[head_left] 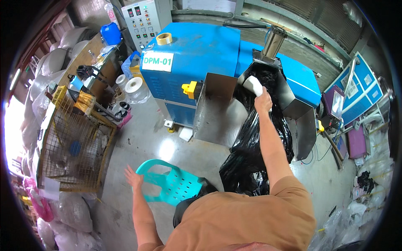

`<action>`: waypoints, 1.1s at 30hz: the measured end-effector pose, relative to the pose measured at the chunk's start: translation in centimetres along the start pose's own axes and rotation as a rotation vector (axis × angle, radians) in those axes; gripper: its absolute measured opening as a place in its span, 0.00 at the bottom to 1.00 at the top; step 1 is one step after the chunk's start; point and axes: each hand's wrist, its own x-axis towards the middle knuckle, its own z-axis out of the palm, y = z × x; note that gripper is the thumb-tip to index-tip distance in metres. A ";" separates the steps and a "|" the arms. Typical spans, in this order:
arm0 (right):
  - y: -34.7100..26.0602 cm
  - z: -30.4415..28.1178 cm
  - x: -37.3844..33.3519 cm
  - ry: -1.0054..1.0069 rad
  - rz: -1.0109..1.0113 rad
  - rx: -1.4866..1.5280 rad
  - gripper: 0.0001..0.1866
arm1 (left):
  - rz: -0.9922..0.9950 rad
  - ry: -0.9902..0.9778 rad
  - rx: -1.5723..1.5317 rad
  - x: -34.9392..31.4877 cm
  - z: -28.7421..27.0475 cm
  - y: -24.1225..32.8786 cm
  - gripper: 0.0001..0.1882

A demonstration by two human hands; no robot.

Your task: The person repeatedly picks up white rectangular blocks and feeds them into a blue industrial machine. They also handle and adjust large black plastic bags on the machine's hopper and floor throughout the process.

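Observation:
My right hand [263, 100] reaches forward and is closed on a white roll-shaped piece [253, 85]; its exact kind I cannot make out. It is held over the metal feed opening of a blue machine [192, 46]. Black plastic film [261, 138] runs from that opening down over the metal chute to the floor in front of me. Off to the left, my left hand [134, 177] is empty with its fingers spread. It is beside the backrest of a turquoise plastic chair [182, 187], and whether it touches the chair I cannot tell.
Metal side panels [215, 111] flank the chute. A tape roll [164, 39] lies on the machine, near a control cabinet [144, 23]. A yellow wire cage [75, 146] stands left, with clear film rolls [135, 85] behind it. Plastic bags [351, 217] lie at right.

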 end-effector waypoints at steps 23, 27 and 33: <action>6.9 -13.0 1.2 -0.093 0.157 0.071 0.33 | -0.660 0.005 0.092 7.4 4.2 -23.8 0.29; 5.4 -6.3 2.5 0.020 0.156 0.037 0.33 | -0.926 0.032 -0.042 2.1 2.6 -24.3 0.42; -1.0 1.1 5.7 -0.184 0.087 0.005 0.32 | -0.982 0.038 -0.160 -6.5 6.9 -21.9 0.49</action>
